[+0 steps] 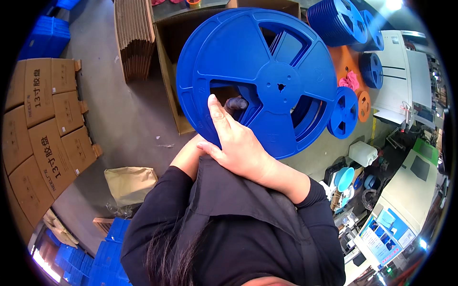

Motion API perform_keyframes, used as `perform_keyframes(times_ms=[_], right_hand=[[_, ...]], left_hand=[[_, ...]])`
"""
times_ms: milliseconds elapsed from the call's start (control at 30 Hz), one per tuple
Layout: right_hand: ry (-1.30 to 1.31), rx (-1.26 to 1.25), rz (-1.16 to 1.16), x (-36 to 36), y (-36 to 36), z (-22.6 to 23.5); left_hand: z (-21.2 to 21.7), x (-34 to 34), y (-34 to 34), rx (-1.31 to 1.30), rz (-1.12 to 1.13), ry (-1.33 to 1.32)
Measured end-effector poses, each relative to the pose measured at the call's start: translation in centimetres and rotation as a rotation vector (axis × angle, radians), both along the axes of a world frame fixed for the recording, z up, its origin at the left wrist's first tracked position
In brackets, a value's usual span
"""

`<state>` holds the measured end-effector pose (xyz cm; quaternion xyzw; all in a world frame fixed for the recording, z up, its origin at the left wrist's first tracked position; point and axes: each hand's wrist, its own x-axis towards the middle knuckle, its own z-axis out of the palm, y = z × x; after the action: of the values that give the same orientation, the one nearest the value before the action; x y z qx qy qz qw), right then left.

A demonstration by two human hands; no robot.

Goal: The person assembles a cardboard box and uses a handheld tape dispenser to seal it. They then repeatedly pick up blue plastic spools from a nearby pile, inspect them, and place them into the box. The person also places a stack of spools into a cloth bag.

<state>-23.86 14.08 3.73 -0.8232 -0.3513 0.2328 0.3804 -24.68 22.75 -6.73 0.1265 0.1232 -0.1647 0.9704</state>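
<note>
Grey floor (98, 102) below, we see round blue reels (231, 52), no long axis, ahead of the nearer right hand (238, 145) touching their near-left rim, left forearm (187, 158) running behind; whether either hand clamps, we can't tell.

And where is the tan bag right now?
In the head view, the tan bag is left of centre, between the stacked brown cartons and the person's black left sleeve.
</note>
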Motion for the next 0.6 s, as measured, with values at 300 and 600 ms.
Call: perform_keyframes(times_ms=[300, 600], right_hand=[[-0.156, 0.131, 0.021, 5.4, -4.0, 5.0], [-0.053, 0.571, -0.839, 9.0, -14.0, 2.9]], left_hand=[[-0.4, 1.1, -0.2, 0.017, 0.014, 0.038], [-1.1, 2.9, 0.2, 0.062, 0.002, 0.071]])
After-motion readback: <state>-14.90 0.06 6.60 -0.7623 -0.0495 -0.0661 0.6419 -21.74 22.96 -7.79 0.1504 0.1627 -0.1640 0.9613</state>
